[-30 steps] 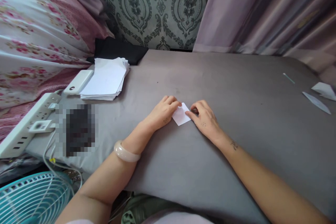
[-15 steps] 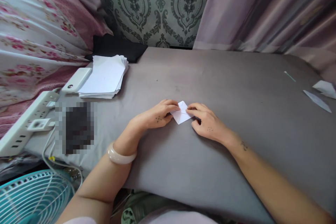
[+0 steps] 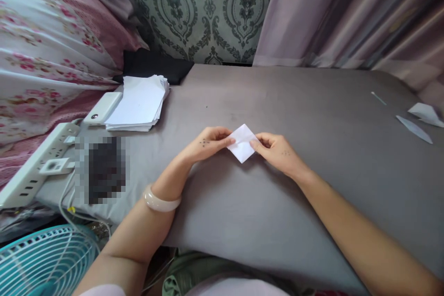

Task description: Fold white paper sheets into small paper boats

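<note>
A small square of folded white paper [image 3: 242, 148] is held up between my hands, one corner pointing toward me. My left hand [image 3: 212, 142] pinches its left corner, thumb on top and fingers behind. At the right corner, my right hand [image 3: 272, 147] grips the paper the same way, its thumb lying on the upper face. The fingertips behind the paper are hidden. A pale bangle [image 3: 161, 200] circles my left wrist.
On the grey-covered table [image 3: 294, 101], a stack of white paper [image 3: 138, 101] sits at the back left beside a white power bank [image 3: 103, 108]. A power strip [image 3: 38, 166] lies along the left edge, above a teal fan [image 3: 45, 263]. Paper pieces [image 3: 414, 129] and a cotton swab [image 3: 379, 98] lie far right.
The paper showed crease lines half a second ago; now a smoother face is toward me and it is lifted slightly. Both hands have shifted from pressing on it to pinching its side corners.
</note>
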`<control>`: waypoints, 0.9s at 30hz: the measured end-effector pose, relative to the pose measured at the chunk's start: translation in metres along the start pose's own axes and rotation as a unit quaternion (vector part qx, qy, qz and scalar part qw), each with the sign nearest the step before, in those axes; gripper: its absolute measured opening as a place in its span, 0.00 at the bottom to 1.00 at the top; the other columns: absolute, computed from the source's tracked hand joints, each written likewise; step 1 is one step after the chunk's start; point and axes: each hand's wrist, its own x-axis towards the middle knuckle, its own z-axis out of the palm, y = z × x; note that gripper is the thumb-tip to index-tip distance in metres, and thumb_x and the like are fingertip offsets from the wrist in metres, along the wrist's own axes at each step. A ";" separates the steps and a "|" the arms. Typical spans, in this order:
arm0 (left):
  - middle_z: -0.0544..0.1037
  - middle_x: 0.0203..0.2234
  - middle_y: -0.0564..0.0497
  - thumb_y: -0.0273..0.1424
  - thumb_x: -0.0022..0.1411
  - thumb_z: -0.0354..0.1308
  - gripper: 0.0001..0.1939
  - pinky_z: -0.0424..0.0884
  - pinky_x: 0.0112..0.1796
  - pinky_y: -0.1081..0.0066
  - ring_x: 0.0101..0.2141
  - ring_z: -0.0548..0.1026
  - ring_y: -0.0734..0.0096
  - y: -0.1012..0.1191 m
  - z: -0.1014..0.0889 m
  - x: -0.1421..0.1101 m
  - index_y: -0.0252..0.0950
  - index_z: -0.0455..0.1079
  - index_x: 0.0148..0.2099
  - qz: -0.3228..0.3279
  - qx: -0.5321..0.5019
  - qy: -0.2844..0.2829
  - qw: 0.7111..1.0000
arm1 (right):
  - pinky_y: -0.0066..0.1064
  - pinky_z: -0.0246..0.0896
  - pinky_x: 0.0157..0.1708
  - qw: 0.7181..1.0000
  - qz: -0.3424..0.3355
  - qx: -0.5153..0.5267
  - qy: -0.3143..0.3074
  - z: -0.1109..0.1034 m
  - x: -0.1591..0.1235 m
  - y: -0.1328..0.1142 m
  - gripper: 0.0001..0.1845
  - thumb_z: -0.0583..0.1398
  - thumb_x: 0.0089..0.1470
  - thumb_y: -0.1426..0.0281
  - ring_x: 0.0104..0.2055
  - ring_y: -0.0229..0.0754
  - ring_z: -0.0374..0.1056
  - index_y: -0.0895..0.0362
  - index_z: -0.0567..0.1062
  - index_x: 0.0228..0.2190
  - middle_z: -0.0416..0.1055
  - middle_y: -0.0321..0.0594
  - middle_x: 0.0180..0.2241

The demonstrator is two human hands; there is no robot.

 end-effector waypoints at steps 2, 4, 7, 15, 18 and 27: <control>0.76 0.30 0.49 0.41 0.62 0.56 0.17 0.66 0.31 0.73 0.31 0.72 0.71 -0.005 0.003 0.002 0.31 0.72 0.42 -0.021 0.021 -0.014 0.999 | 0.34 0.66 0.34 0.999 0.021 -0.050 0.001 0.001 0.001 0.003 0.12 0.58 0.55 0.63 0.32 0.42 0.72 0.55 0.78 0.35 0.78 0.39 0.31; 0.73 0.26 0.52 0.39 0.63 0.55 0.14 0.64 0.30 0.73 0.28 0.69 0.73 -0.007 0.006 0.004 0.32 0.73 0.39 -0.018 0.096 0.000 0.995 | 0.35 0.64 0.34 0.988 0.000 -0.152 0.029 0.002 0.001 0.005 0.10 0.58 0.54 0.64 0.32 0.43 0.70 0.54 0.78 0.30 0.76 0.39 0.31; 0.73 0.28 0.51 0.35 0.64 0.53 0.11 0.66 0.35 0.69 0.31 0.68 0.70 -0.006 0.010 0.006 0.34 0.73 0.37 0.021 0.215 0.027 0.976 | 0.36 0.62 0.38 0.969 -0.059 -0.235 0.038 0.001 0.004 0.008 0.07 0.59 0.52 0.67 0.36 0.43 0.68 0.53 0.78 0.27 0.74 0.40 0.34; 0.74 0.32 0.49 0.32 0.62 0.55 0.08 0.68 0.39 0.67 0.35 0.70 0.68 -0.009 0.002 0.008 0.36 0.74 0.39 0.072 0.240 0.008 0.968 | 0.33 0.62 0.37 0.976 -0.134 -0.167 -0.036 -0.006 0.010 0.017 0.10 0.58 0.54 0.70 0.35 0.40 0.67 0.51 0.79 0.36 0.73 0.37 0.33; 0.75 0.32 0.49 0.29 0.62 0.55 0.06 0.68 0.40 0.68 0.36 0.71 0.68 -0.007 -0.001 0.006 0.36 0.73 0.38 0.103 0.248 -0.004 0.963 | 0.34 0.63 0.40 0.969 -0.176 -0.164 -0.053 -0.008 0.008 0.020 0.13 0.56 0.55 0.73 0.39 0.41 0.68 0.51 0.80 0.37 0.73 0.38 0.35; 0.77 0.39 0.46 0.22 0.64 0.50 0.13 0.69 0.44 0.70 0.41 0.73 0.69 -0.010 -0.007 0.000 0.36 0.76 0.41 0.197 0.291 -0.044 0.935 | 0.36 0.64 0.41 0.932 -0.265 -0.240 -0.060 -0.009 0.002 0.022 0.22 0.53 0.51 0.81 0.39 0.42 0.65 0.50 0.80 0.40 0.72 0.40 0.36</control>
